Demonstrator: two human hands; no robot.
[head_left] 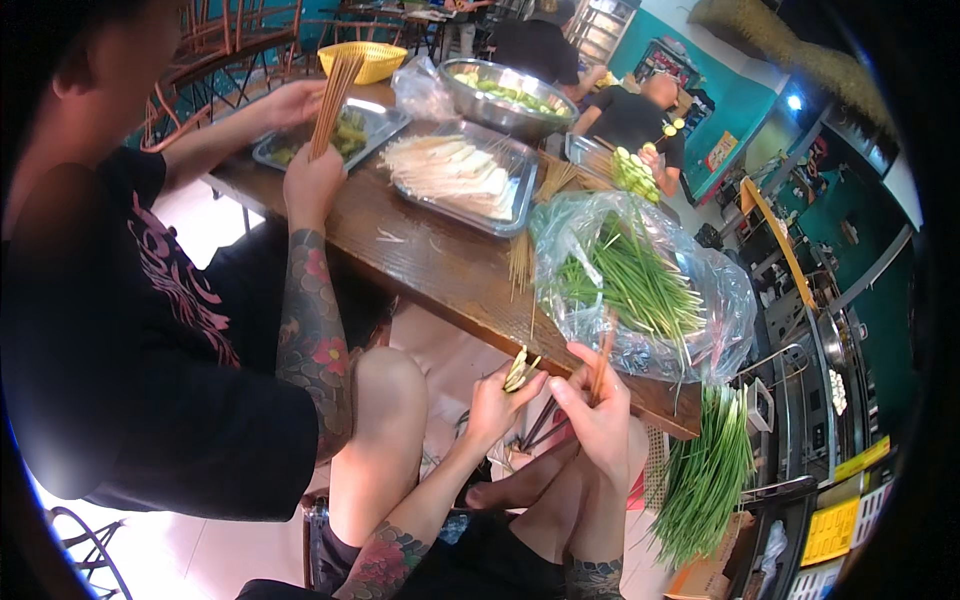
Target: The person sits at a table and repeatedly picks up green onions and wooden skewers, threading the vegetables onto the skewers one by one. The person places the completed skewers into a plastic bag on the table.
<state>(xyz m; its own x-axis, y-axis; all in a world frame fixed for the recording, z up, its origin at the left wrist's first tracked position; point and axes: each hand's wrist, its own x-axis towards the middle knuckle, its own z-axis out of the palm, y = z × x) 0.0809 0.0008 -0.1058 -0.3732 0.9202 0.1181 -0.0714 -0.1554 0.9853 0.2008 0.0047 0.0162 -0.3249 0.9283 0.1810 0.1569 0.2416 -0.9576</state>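
My left hand [496,405] holds a few short pale yellow-green vegetable pieces [518,371], their ends sticking up past the fingers, just off the table's near edge. Close on its right, my right hand [600,405] grips several thin brown wooden skewers [602,356] that point upward. Beyond them, an open clear plastic bag [720,322] on the wooden table [450,274] holds green garlic chives [637,277]. Loose bamboo skewers [520,262] lie left of the bag. A metal tray [525,196] bears pale enoki-like mushrooms [450,176].
At the left a person [315,180] holds a bundle of skewers over another metal tray [382,116]. A steel bowl [510,124] and yellow basket [375,64] stand farther back. Another person [637,124] holds skewered green slices. More chives [709,472] hang beside the table's right end.
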